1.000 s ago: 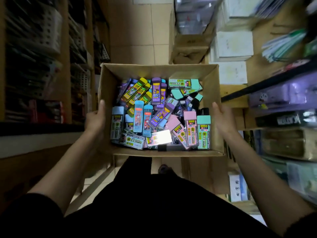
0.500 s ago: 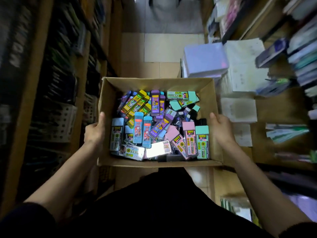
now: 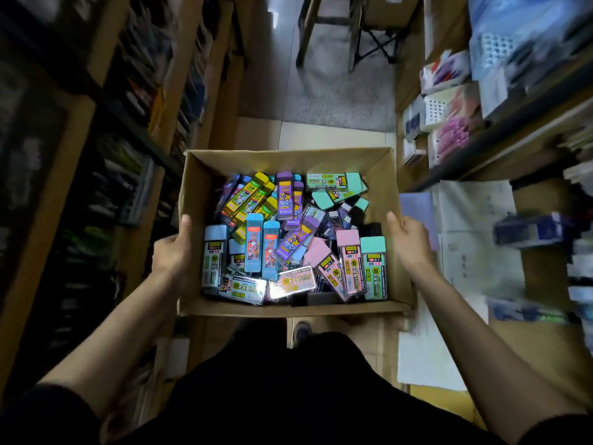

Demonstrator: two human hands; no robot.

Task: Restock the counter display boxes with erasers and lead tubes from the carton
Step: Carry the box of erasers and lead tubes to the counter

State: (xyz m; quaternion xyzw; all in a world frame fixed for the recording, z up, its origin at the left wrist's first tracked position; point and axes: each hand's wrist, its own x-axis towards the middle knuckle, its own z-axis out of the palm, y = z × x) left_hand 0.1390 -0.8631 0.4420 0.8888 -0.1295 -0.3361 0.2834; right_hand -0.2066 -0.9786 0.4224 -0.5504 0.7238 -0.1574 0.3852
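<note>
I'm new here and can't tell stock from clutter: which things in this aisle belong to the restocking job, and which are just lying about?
For the job: carton, held by left hand and right hand; lead tubes piled inside it.

Lying about: papers on the right; purple pad; stool ahead; stocked shelves on the left.

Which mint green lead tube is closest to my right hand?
The mint-capped tube in the carton's near right corner, beside the pink one; the others lie toward the far wall.
</note>
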